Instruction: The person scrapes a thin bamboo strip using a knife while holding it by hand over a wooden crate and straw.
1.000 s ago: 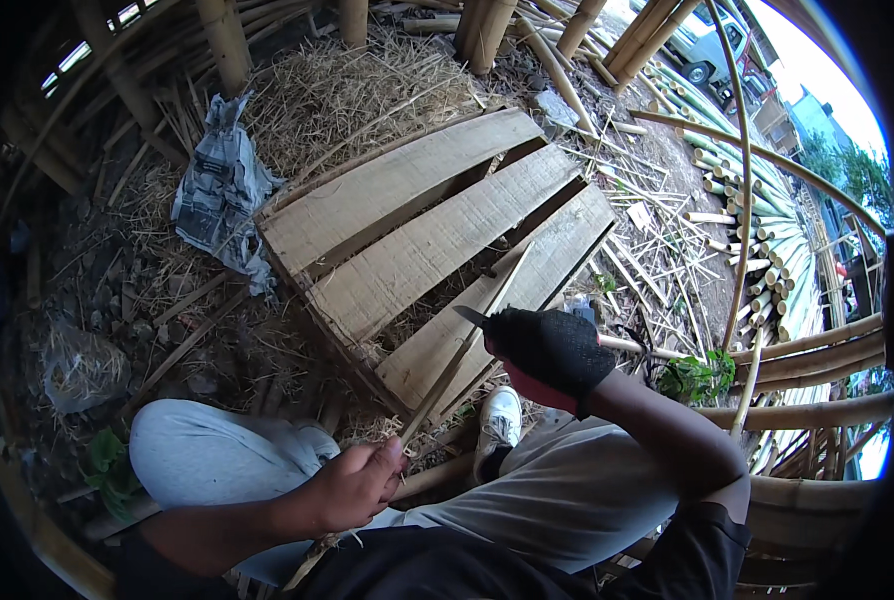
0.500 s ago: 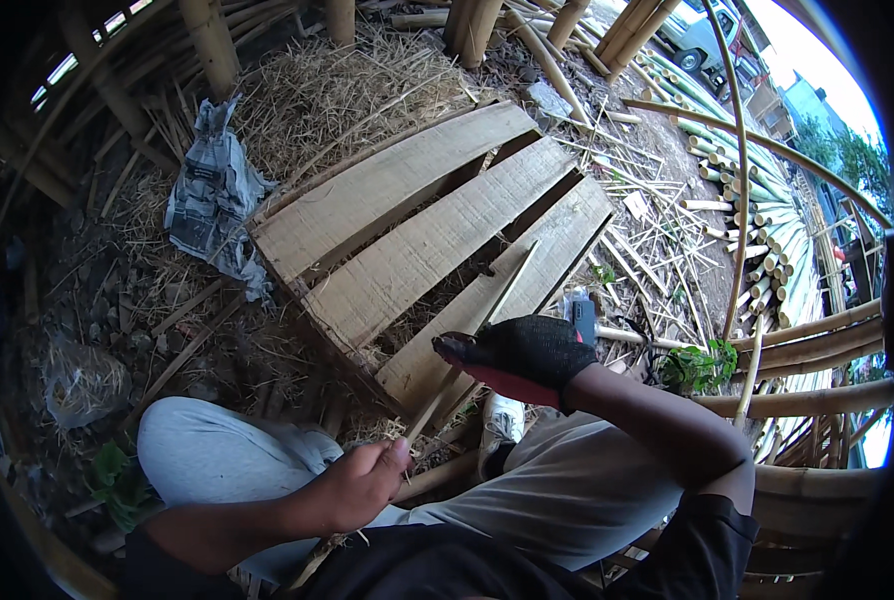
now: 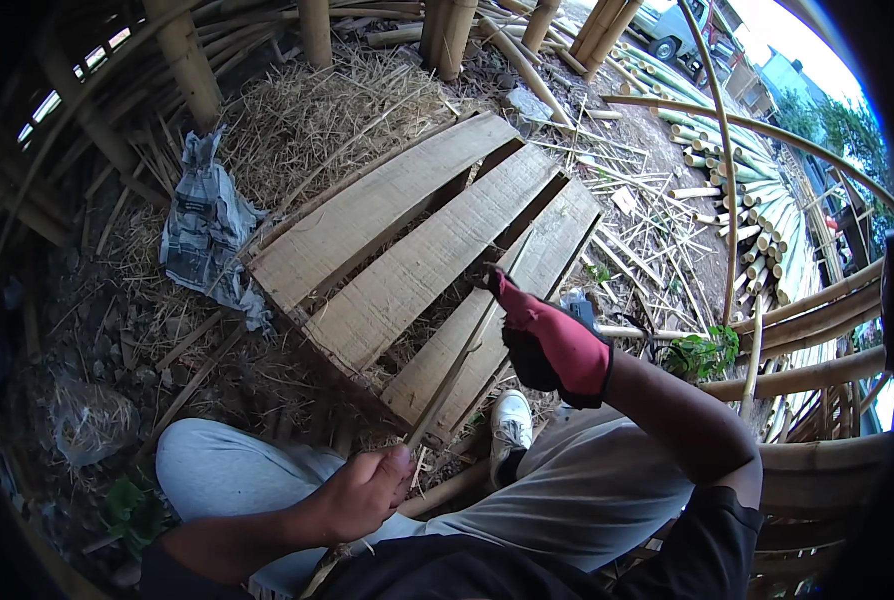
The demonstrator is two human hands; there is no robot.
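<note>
A long, thin, pale-brown strip of bamboo or wood slants from under the left forearm, away and to the right, across the nearest slat of a low, pale wooden slatted crate. The bare left hand is closed around its near part, thumb on top. The right hand, in a black-and-red fabric glove, is just beside the strip farther along, over the crate's near right edge, fingers curled; a small dark tip shows at its far end, but I cannot tell what it grasps. Near the crate are a white lace-up shoe and the person's light-grey trousers. To the left lies a crumpled grey printed paper sheet; beyond the crate, a heap of dry yellow straw. Far right, cut pale-green bamboo poles lie stacked, with a green leafy plant nearer.
</note>
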